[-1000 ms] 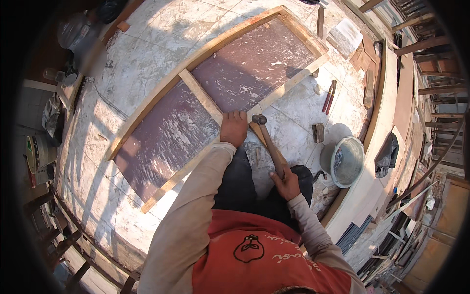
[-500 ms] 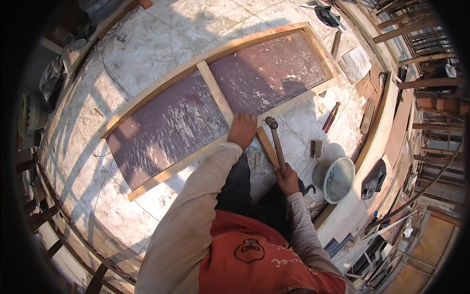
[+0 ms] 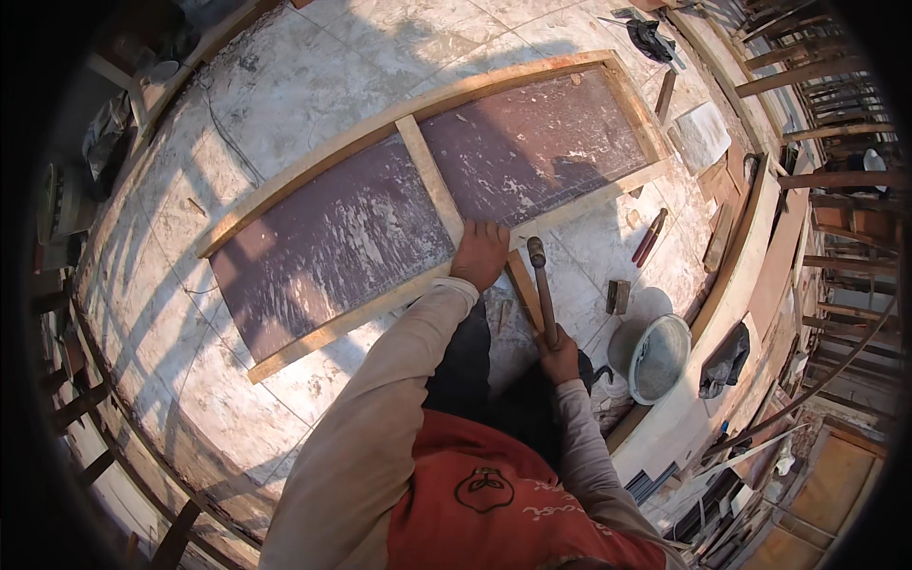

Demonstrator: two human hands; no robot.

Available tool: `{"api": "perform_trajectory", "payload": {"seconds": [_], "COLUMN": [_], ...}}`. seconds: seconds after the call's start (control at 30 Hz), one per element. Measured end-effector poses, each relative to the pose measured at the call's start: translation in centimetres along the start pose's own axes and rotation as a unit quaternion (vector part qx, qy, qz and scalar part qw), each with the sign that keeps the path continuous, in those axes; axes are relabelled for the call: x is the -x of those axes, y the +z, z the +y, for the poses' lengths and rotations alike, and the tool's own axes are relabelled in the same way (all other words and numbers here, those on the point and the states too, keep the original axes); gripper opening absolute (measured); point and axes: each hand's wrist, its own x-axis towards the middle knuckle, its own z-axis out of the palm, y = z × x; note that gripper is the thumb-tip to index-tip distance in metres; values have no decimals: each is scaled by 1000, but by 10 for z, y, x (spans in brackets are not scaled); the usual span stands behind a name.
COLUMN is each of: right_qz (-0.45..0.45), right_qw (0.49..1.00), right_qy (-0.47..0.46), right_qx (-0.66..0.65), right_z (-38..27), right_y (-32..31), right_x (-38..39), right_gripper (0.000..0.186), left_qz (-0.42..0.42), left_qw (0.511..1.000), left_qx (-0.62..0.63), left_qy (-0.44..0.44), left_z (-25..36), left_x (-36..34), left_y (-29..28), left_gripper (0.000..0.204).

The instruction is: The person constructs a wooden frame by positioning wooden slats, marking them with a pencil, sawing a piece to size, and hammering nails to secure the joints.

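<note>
Head: framed panel (image 3: 332, 233), maroon, white-flecked

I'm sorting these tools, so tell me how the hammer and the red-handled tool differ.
The hammer is held in the right hand; the red-handled tool lies on the floor. The hammer's single handle is brownish; the other tool's grips are red. The hammer looks longer than the red-handled tool. Both are hand tools.

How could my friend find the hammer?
Find the big wooden frame, then the left hand at its near edge. Lower and to the right, the right hand grips the hammer. Unlike the wooden strip beside it, it has a dark, rounded head.
</note>
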Motion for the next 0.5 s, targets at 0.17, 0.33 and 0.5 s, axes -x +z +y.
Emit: {"api": "perform_trajectory", "payload": {"seconds": [0.17, 0.33, 0.5], "right_qz": [-23, 149, -45], "right_qw": [990, 840, 998], "right_qy": [-3, -296, 44], "right_qx": [-142, -429, -4], "right_z": [-155, -195, 28], "right_y": [-65, -115, 19], "right_x": [-50, -19, -7], "right_gripper": [36, 51, 33], "left_qz": [-76, -20, -82], "left_qw": [994, 995, 991], "left_qx": [56, 67, 83], "left_qy": [-64, -76, -65], "left_z": [-20, -14, 10], "left_x": [6, -4, -1], "left_y": [12, 7, 7], "left_gripper": [32, 53, 56]}}
